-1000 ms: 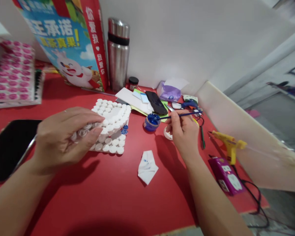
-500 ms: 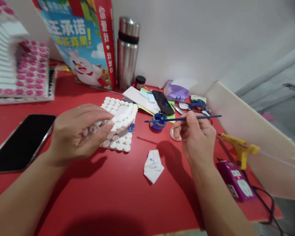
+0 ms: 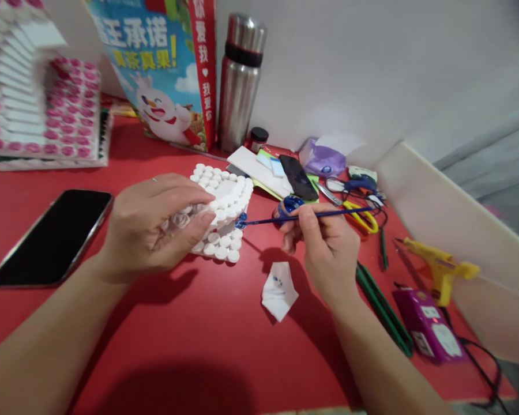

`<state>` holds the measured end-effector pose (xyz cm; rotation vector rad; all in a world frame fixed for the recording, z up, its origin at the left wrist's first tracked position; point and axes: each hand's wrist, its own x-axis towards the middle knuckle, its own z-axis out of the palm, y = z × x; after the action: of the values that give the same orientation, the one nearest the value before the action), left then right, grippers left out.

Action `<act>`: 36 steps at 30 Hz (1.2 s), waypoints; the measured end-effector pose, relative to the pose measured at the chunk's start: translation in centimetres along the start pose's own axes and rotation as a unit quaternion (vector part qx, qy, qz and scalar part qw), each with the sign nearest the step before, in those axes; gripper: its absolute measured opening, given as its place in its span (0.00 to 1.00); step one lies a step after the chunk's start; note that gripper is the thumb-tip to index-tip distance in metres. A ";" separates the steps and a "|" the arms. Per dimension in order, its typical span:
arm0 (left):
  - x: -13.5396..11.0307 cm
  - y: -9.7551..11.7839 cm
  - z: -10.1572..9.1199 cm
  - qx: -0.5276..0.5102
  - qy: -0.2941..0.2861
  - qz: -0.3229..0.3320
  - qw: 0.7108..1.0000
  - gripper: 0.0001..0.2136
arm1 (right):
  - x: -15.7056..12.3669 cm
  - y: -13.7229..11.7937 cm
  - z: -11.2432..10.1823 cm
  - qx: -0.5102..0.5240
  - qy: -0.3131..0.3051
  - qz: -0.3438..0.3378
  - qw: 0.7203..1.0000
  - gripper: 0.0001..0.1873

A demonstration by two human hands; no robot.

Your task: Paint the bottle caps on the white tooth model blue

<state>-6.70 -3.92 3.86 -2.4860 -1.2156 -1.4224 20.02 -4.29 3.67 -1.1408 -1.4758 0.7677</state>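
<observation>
Red surface (image 3: 177, 334) held it all. Left hand (image 3: 155, 227) was clamped on the white cap box (image 3: 225, 199) near the middle. At its 3 o'clock edge, right hand (image 3: 324, 242) pinched a brush (image 3: 263, 219), tip touching the box. Few caps were blue; most were white.

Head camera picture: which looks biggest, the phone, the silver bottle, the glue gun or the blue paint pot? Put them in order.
1. phone, but it lies nearest the camera, so unsure
2. silver bottle
3. glue gun
4. blue paint pot
</observation>
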 end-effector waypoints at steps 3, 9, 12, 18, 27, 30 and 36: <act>0.0 0.0 0.0 0.001 0.004 0.000 1.000 0.06 | -0.1 -0.2 0.2 -0.011 -0.011 0.003 1.000 0.16; 0.0 -0.1 0.1 -0.016 0.018 0.009 1.000 0.06 | 0.0 -0.3 0.2 -0.020 -0.022 -0.002 1.000 0.18; 0.1 0.0 0.1 -0.010 0.017 0.004 1.000 0.06 | 0.0 -0.4 0.2 -0.025 -0.017 0.003 1.000 0.18; 0.1 0.0 0.0 -0.008 0.013 0.016 1.000 0.06 | 0.1 -0.4 0.4 -0.021 -0.021 0.001 1.000 0.18; 0.0 -0.1 0.1 -0.007 0.015 0.018 1.000 0.06 | 0.1 -0.3 0.4 -0.034 -0.026 -0.017 0.999 0.16; 0.0 -0.1 0.1 -0.004 0.015 0.006 1.000 0.06 | 0.1 -0.4 0.4 -0.038 -0.024 -0.018 0.999 0.15; 0.1 0.3 0.0 -0.002 0.001 -0.030 1.000 0.07 | -0.1 -0.4 0.4 -0.049 -0.041 -0.027 0.998 0.14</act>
<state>-6.49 -4.03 4.07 -2.4705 -1.2977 -1.4417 19.50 -4.45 3.96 -1.1491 -1.6217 0.7182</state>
